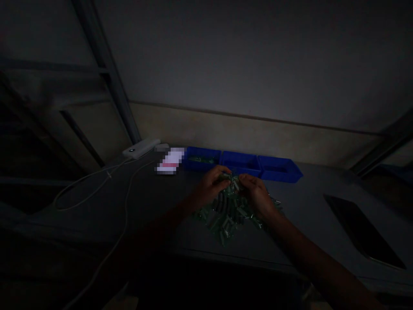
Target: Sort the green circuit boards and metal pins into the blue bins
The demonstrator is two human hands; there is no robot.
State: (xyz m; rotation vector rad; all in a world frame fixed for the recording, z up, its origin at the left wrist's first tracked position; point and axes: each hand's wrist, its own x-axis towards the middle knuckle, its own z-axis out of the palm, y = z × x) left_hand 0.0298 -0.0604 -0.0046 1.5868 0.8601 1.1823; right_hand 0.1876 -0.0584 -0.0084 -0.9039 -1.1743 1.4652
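Note:
The scene is dim. A pile of small green and grey parts [227,215] lies on the grey table [155,206] in front of me. My left hand [211,186] and my right hand [256,192] meet above the far side of the pile, fingers curled and pinched together on a small part [232,183] between them. What exactly the part is stays too dark to tell. Just beyond my hands stand three blue bins [241,163] in a row.
A white power bank [140,147] with a white cable [93,181] lies at the far left of the table. A blurred white and pink item [170,160] sits beside the left bin. A dark flat phone-like slab [363,230] lies at the right. A wall rises behind.

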